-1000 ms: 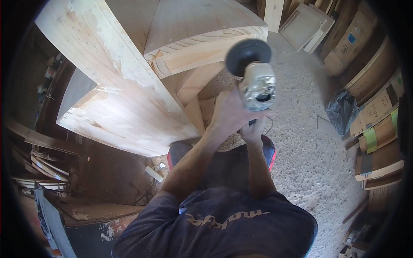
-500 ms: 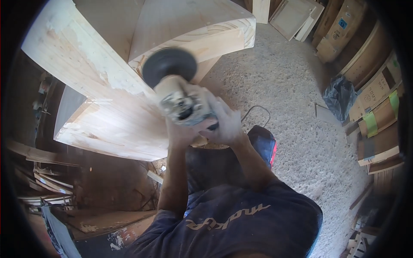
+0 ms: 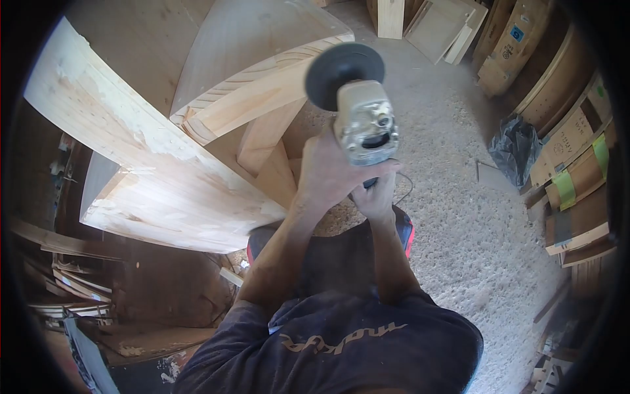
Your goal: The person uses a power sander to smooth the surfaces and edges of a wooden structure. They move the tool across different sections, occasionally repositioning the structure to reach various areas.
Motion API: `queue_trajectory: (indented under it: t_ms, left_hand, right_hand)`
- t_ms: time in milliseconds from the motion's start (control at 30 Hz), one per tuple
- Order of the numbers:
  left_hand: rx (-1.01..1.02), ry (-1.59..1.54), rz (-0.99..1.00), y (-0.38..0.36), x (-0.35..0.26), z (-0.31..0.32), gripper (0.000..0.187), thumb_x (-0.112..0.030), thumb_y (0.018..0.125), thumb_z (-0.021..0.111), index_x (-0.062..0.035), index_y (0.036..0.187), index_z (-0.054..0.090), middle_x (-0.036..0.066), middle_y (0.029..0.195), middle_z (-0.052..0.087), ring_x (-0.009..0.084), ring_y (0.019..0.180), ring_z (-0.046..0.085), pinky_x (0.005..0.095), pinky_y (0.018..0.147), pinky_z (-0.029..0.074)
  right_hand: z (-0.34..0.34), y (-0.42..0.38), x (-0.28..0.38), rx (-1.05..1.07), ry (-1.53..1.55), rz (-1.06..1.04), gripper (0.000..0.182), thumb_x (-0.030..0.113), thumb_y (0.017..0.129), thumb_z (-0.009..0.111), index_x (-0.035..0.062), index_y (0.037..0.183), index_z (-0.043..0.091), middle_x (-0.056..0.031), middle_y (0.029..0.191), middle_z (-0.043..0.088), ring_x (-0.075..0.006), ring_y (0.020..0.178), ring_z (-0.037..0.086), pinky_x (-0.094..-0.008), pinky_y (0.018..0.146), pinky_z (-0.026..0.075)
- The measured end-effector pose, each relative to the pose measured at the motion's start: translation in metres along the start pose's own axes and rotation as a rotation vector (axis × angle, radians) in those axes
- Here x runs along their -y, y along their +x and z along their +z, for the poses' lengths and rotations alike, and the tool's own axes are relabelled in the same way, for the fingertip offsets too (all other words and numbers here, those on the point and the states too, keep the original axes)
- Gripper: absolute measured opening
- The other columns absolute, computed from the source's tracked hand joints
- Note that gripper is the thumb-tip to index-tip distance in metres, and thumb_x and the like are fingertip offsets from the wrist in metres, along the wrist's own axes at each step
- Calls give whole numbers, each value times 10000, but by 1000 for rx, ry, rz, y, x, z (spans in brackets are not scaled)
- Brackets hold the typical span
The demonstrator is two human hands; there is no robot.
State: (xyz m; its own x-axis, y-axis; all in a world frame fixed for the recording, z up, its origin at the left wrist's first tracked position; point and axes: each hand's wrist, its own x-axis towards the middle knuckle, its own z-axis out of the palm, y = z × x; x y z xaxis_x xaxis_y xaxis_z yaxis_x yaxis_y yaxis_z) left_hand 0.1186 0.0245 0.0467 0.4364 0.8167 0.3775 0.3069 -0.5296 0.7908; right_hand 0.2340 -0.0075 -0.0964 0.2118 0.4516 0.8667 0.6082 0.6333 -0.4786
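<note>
An angle grinder (image 3: 364, 121) with a dark round disc (image 3: 342, 73) is held up in front of me. My left hand (image 3: 328, 172) wraps the grinder's body from the left. My right hand (image 3: 375, 197) grips its rear handle just below, partly hidden behind the left. The disc hangs next to the end of a pale wooden stair tread (image 3: 252, 85), not clearly touching it. A long curved wooden stringer (image 3: 131, 151) runs down the left.
Sawdust covers the floor (image 3: 459, 217). Boards and panels (image 3: 446, 26) lean at the back. Cardboard and wood sheets (image 3: 577, 164) line the right wall beside a black plastic bag (image 3: 515, 154). Timber offcuts (image 3: 65, 276) are stacked at lower left.
The grinder swung from the left, over the stringer, back to the right beside the tread end. My arms crossed back, left hand again on the body.
</note>
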Motion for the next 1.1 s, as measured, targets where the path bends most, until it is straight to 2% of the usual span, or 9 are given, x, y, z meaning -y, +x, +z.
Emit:
queue_trajectory:
  t_ms: [133, 367, 433, 500, 600, 700, 833, 933, 1100]
  left_hand:
    - [-74, -245, -23, -4, -6, -19, 735, -290, 662, 1025, 40, 1191, 636, 127, 1036, 787, 194, 943, 786, 339, 870, 629]
    - [-21, -84, -25, -9, 5, 2, 764, -399, 640, 1022, 18, 1159, 648, 149, 1023, 786, 237, 961, 794, 347, 873, 623]
    - [-22, -8, -2, -9, 7, 1, 765, -390, 638, 1024, 12, 1171, 651, 139, 1033, 790, 228, 946, 795, 345, 868, 623]
    - [-14, -77, -20, 0, 3, -11, 770, -396, 640, 1022, 11, 1178, 652, 138, 1040, 789, 229, 950, 794, 345, 866, 623]
    - [10, -129, -40, 6, -5, -15, 777, -400, 643, 1020, 9, 1192, 653, 138, 1056, 789, 230, 956, 793, 348, 867, 622]
    - [19, -80, -34, 2, -5, -6, 657, -300, 694, 994, -1, 1188, 680, 106, 1069, 792, 189, 959, 784, 327, 866, 618]
    - [-6, 103, -100, -18, 13, 7, 554, -202, 742, 969, -13, 1191, 705, 68, 1073, 795, 147, 970, 774, 299, 873, 611]
    - [-79, -123, -46, -10, 18, 0, 795, -404, 635, 1023, 40, 1167, 635, 162, 1043, 786, 254, 953, 796, 358, 846, 630]
    - [-32, -85, -1, 7, 0, 6, 801, -429, 628, 1020, 39, 1154, 637, 173, 991, 789, 260, 933, 800, 361, 845, 632]
  right_hand:
    - [0, 50, 38, 150, 85, 192, 526, 113, 762, 881, 19, 1153, 541, -232, 1036, 698, -426, 841, 746, -455, 690, 583]
    - [7, -3, 12, -47, 33, 82, 540, 103, 774, 878, -9, 1178, 539, -222, 979, 699, -432, 888, 738, -478, 731, 575]
    - [9, -10, 12, 67, 182, 244, 533, 197, 899, 783, -30, 1324, 555, -226, 1188, 636, -392, 1053, 643, -513, 897, 486]
    - [16, 5, 22, -51, 91, 154, 521, 176, 900, 785, -27, 1320, 552, -214, 1170, 626, -388, 1036, 631, -495, 892, 488]
    - [2, 51, 44, -4, -1, 130, 488, 126, 793, 875, -2, 1130, 545, -208, 909, 694, -438, 752, 723, -450, 649, 566]
    - [13, -1, 9, -100, 77, 69, 531, 139, 893, 788, -27, 1330, 536, -220, 1175, 627, -388, 1034, 639, -493, 883, 491]
    - [4, -9, 14, 79, 173, 281, 521, 166, 845, 823, -34, 1265, 588, -230, 1177, 628, -396, 1032, 651, -498, 883, 498]
    - [5, 13, 21, 83, 120, 208, 486, 153, 794, 847, -27, 1191, 632, -224, 1079, 677, -418, 964, 696, -471, 825, 542]
    - [0, 21, 22, -119, -5, 197, 457, 166, 783, 870, -7, 1119, 614, -205, 877, 696, -432, 830, 724, -475, 714, 556]
